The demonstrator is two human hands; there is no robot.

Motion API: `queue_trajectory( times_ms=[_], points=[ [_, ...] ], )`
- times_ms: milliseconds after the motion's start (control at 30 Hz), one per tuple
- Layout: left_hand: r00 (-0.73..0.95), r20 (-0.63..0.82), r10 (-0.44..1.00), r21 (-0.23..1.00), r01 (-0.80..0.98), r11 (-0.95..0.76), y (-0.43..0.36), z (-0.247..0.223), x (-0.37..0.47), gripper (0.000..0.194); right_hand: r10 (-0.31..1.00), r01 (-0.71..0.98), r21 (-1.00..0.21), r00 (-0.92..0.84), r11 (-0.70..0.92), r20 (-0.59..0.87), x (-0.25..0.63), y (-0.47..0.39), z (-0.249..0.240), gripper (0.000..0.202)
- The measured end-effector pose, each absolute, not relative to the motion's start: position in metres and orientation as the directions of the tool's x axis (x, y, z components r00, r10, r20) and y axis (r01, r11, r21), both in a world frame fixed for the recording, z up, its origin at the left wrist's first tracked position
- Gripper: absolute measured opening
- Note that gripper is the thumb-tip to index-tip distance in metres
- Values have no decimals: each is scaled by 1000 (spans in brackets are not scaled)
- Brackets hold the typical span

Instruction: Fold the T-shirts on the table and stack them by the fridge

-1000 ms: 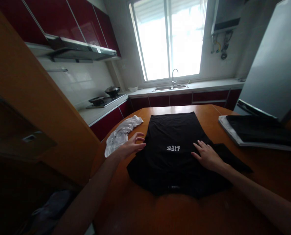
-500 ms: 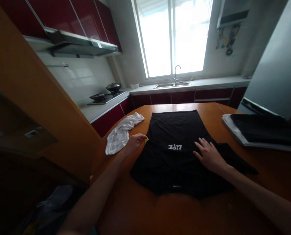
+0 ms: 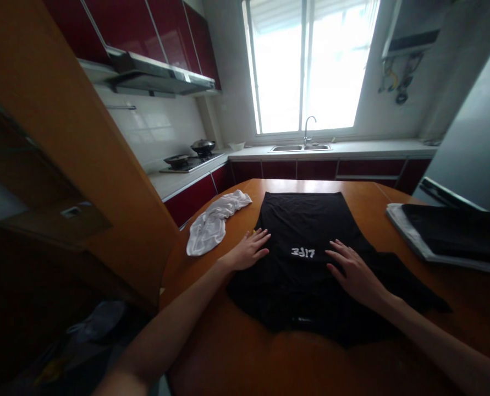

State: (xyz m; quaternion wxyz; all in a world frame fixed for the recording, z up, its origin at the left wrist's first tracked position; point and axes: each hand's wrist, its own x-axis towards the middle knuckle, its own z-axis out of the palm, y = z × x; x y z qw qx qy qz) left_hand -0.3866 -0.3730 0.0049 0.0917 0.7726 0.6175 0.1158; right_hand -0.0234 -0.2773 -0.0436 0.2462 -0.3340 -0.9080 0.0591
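Observation:
A black T-shirt (image 3: 302, 220) with white lettering lies spread on the wooden table, its collar end towards me and one sleeve out to the right. My left hand (image 3: 251, 250) rests flat on the shirt's left edge, fingers stretched out; a small yellow bit shows by its fingertips. On the right half of the shirt lies my right hand (image 3: 350, 269), open with fingers spread, just right of the lettering. Neither hand grips the cloth.
A crumpled white garment (image 3: 215, 220) lies left of the shirt on the table (image 3: 203, 341). Folded black and white clothes (image 3: 455, 231) are stacked at the right edge. Beyond are the counter with a sink (image 3: 302, 147), and a stove with pans (image 3: 203, 146).
My left hand has gone from pinching at the shirt's left edge to lying flat and open on it. My right hand stays open on the shirt. The view has shifted slightly.

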Motion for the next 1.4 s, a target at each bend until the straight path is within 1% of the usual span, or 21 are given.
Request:
queue_trajectory(
  times_ms=[67, 133, 200, 233, 300, 367, 433, 500, 600, 800, 867, 1000, 1067, 1133, 1200, 1233, 1300, 1367, 1400],
  points=[
    [252, 67, 965, 262, 929, -261, -378, 9, -377, 61, 638, 575, -280, -652, 768, 410, -24, -277, -44, 43],
    [259, 140, 956, 241, 927, -287, -386, 14, -363, 57, 640, 568, -296, -653, 768, 405, -24, -277, -45, 42],
    [224, 209, 952, 228, 935, -270, -393, 18, -346, 45, 637, 556, -311, -656, 771, 405, -25, -277, -46, 41],
    [200, 216, 956, 228, 941, -249, -397, 20, -338, 39, 634, 550, -315, -658, 773, 407, -25, -277, -47, 41],
    [163, 171, 972, 233, 951, -201, -402, 21, -324, 29, 631, 545, -318, -659, 776, 409, -25, -278, -47, 40],
    [139, 103, 985, 236, 958, -160, -406, 21, -315, 24, 635, 547, -324, -658, 772, 404, -25, -278, -47, 40],
    [128, 51, 990, 222, 966, -136, -409, 21, -311, 22, 643, 548, -336, -653, 766, 400, -25, -278, -48, 39],
    [126, 6, 992, 203, 971, -125, -412, 24, -309, 24, 644, 540, -351, -648, 765, 406, -25, -278, -48, 38],
    [162, -37, 986, 161, 975, -154, -417, 30, -308, 27, 635, 514, -374, -638, 772, 434, -24, -277, -50, 36],
    [252, -60, 966, 104, 964, -245, -421, 34, -309, 13, 630, 487, -399, -625, 777, 461, -24, -275, -55, 33],
    [280, -49, 959, 119, 955, -272, -420, 34, -312, 11, 632, 488, -403, -622, 774, 462, -24, -275, -54, 33],
    [375, -19, 927, 205, 909, -363, -417, 40, -317, 11, 640, 496, -406, -622, 767, 451, -24, -275, -53, 34],
    [403, -10, 915, 230, 892, -390, -418, 44, -318, 12, 642, 500, -404, -623, 766, 447, -24, -274, -53, 34],
    [425, -32, 905, 247, 880, -405, -418, 46, -319, 14, 643, 502, -403, -622, 766, 447, -24, -274, -53, 34],
    [425, -49, 904, 273, 876, -397, -416, 46, -320, 21, 643, 502, -403, -623, 766, 446, -24, -275, -53, 34],
    [408, -33, 912, 291, 877, -382, -414, 44, -321, 23, 643, 502, -402, -623, 766, 445, -24, -275, -53, 34],
    [322, 73, 944, 335, 884, -327, -407, 39, -324, 25, 641, 502, -399, -626, 767, 444, -24, -275, -52, 35],
    [177, 208, 962, 363, 899, -244, -397, 29, -331, 29, 641, 504, -397, -627, 767, 443, -24, -275, -52, 35],
    [110, 237, 965, 361, 913, -192, -391, 23, -335, 35, 642, 506, -395, -626, 767, 443, -24, -275, -52, 35]
  ],
)
